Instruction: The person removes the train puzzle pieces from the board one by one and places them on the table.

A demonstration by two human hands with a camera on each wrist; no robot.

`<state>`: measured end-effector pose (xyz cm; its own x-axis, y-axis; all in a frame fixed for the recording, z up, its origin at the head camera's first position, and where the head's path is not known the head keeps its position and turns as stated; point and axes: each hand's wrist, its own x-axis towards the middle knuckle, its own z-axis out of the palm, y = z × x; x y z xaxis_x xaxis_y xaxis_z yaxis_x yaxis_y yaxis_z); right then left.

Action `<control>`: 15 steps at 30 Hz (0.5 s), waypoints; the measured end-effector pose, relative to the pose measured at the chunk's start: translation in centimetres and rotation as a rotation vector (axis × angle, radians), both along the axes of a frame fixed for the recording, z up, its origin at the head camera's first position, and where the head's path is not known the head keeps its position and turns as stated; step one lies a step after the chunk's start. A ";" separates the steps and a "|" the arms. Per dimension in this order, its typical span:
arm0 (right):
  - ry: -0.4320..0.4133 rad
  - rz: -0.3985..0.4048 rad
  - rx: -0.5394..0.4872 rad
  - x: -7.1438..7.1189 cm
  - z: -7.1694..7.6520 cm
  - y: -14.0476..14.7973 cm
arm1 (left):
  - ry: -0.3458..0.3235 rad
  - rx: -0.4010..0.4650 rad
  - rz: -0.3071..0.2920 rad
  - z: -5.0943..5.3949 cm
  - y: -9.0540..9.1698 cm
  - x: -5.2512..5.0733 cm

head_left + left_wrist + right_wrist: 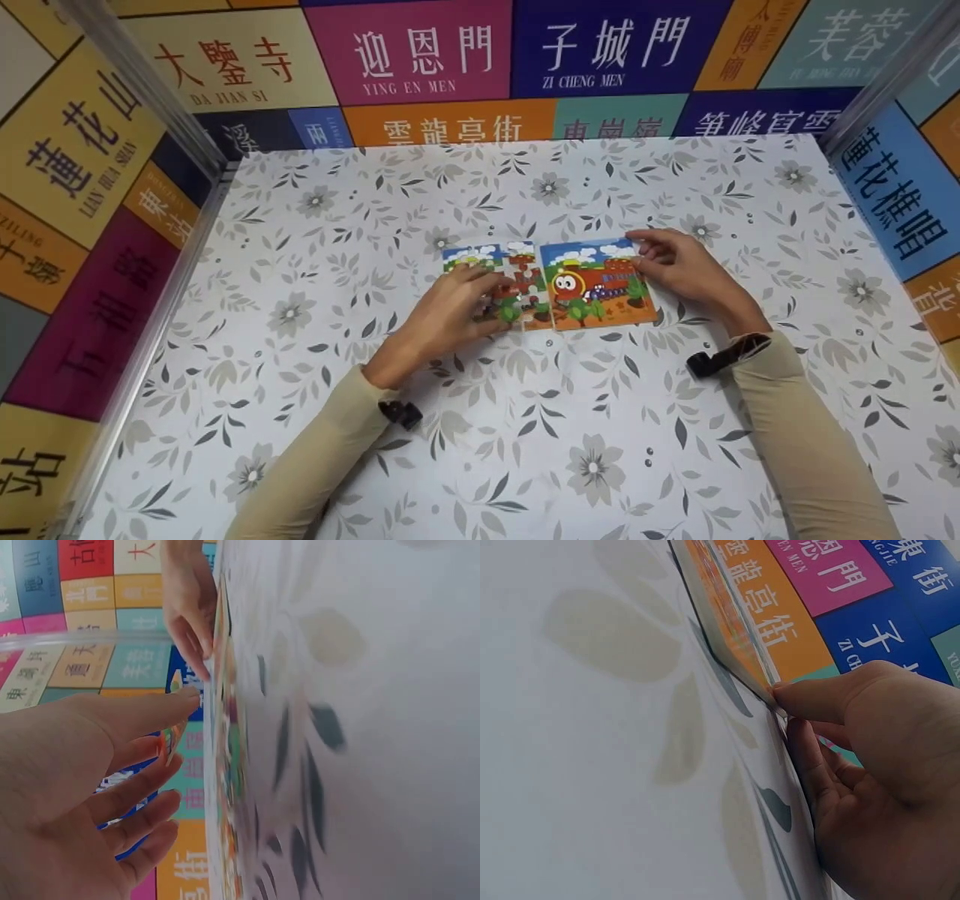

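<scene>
A train picture card [596,289] lies flat on the table, its right edge beside my right hand [686,262]. Thumb and forefinger of that hand pinch the card's corner [742,656] in the right wrist view. Just left of the card is a jigsaw puzzle [519,251] with a similar train scene, partly covered by my left hand [446,311]. In the left wrist view, the left thumb and forefinger pinch a small colourful puzzle piece [174,735] above the tabletop, the other fingers loosely bent. Grey patches show among the puzzle's pieces.
The table [450,450] wears a white cover with grey leaves and flowers. Upright panels [427,52] with coloured blocks and large characters border its back and both sides. Dark wrist straps [727,356] sit at both cuffs.
</scene>
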<state>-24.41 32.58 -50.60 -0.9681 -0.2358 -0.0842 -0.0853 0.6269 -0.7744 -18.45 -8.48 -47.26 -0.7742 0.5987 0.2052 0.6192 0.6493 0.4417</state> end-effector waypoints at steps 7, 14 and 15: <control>0.007 -0.005 0.016 -0.1 -0.1 0.1 | -0.065 -0.043 0.046 0.0 -2.8 0.5; 0.012 -0.003 0.021 -0.1 -0.2 0.1 | -0.139 -0.058 0.048 0.2 -4.5 0.5; 0.011 -0.003 0.021 -0.1 -0.2 0.1 | -0.144 -0.063 0.045 0.2 -4.7 0.5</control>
